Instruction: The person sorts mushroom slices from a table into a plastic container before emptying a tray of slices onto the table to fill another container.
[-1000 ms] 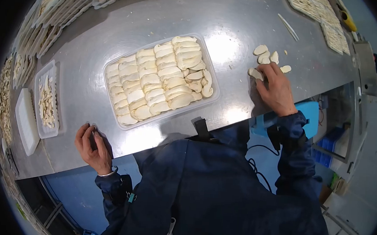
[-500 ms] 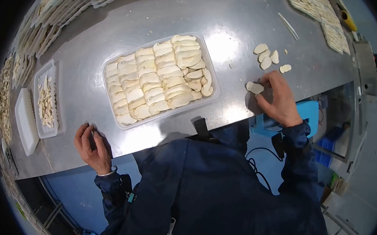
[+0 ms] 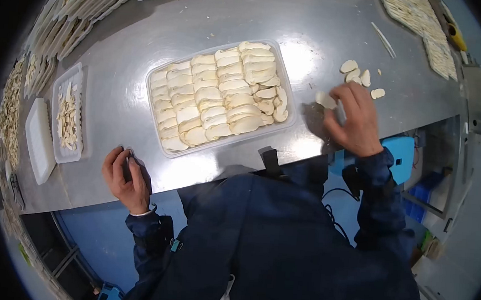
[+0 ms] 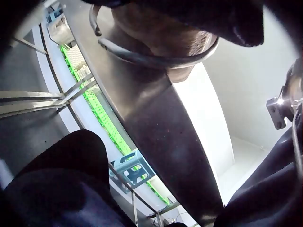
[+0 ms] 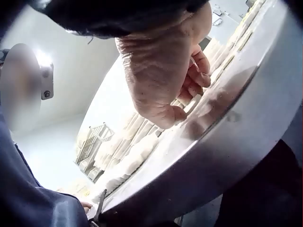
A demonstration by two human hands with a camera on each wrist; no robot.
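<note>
My right hand (image 3: pixel 357 119) pinches a pale mushroom slice (image 3: pixel 325 99) between thumb and fingertips, close over the metal table to the right of the large tray. In the right wrist view the thumb (image 5: pixel 175 115) and curled fingers (image 5: pixel 201 80) are low over the tabletop with the slice (image 5: pixel 193 102) between them. A clear plastic tray (image 3: pixel 292 110) holds overlapping rows of mushroom slices (image 3: pixel 205 94), with smaller pieces at its right side. Several loose slices (image 3: pixel 348 66) lie beyond the right hand. My left hand (image 3: pixel 128 180) rests at the table's front edge, fingers loosely bent, holding nothing.
At the left stand a small tray of thin pieces (image 3: pixel 69 116) and a white tray (image 3: pixel 40 141). Stacked filled trays (image 3: pixel 65 21) line the back left. Thin white strips (image 3: pixel 383 40) and a filled tray (image 3: pixel 419 28) lie at the back right. A blue stool (image 3: pixel 399 158) stands below the table.
My right hand has drawn the slice away from the loose ones toward the front edge, then left toward the large tray. The left hand stays in place; the head view has shifted slightly.
</note>
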